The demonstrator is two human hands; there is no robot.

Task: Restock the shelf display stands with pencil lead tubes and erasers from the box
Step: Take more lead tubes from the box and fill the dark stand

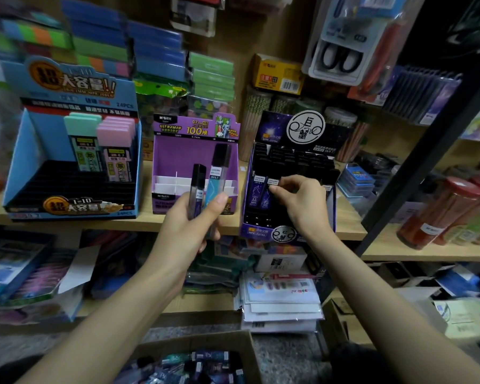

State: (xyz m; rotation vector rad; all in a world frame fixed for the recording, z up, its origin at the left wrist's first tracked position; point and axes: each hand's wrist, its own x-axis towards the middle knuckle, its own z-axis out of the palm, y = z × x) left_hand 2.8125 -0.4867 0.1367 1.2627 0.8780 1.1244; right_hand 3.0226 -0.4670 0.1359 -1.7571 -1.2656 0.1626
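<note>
The purple lead tube (268, 191) stands in the front row of the dark display stand (257, 231), near the shelf (122, 221) front edge. Your right hand (298, 202) pinches its top, so you are seating it. Next, push it straight down and let go. Your left hand (189, 225) grips two spare tubes (218, 176), ready to go in.

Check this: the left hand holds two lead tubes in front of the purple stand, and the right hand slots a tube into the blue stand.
Wrong stand. In the head view the right hand pinches a tube at the dark starry stand, not the blue stand. The left hand does hold two lead tubes in front of the purple stand.
</note>
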